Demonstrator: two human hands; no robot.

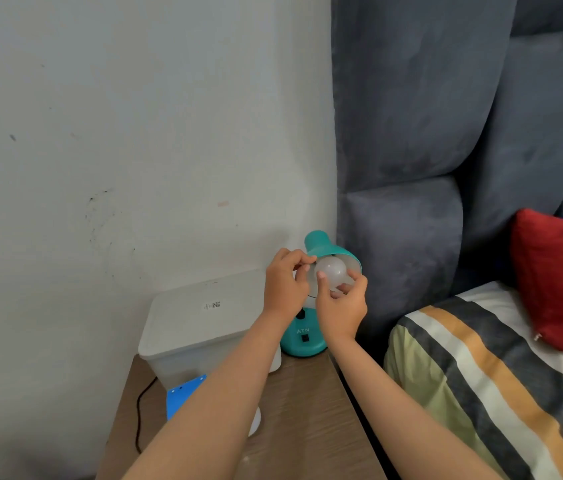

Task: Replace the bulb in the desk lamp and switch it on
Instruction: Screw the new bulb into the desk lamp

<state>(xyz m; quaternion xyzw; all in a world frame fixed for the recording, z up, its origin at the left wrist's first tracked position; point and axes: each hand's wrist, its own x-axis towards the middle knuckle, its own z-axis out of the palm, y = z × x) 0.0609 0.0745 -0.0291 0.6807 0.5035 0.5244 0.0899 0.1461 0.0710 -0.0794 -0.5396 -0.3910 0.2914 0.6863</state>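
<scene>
A teal desk lamp stands at the back of a wooden bedside table, its round base (302, 342) bearing a black switch and its shade (325, 249) tilted toward me. A white frosted bulb (331, 270) sits in the mouth of the shade and is unlit. My left hand (285, 282) grips the left rim of the shade. My right hand (342, 303) holds the bulb from below and the right, fingertips spread around the glass. The bulb's screw end is hidden inside the shade.
A white lidded plastic box (197, 327) sits left of the lamp, with a blue object (183, 393) and a black cable (140, 414) near it. The wooden table (307, 420) ends close to a bed with a striped cover (481, 375), red pillow (557, 282) and grey headboard (411, 133).
</scene>
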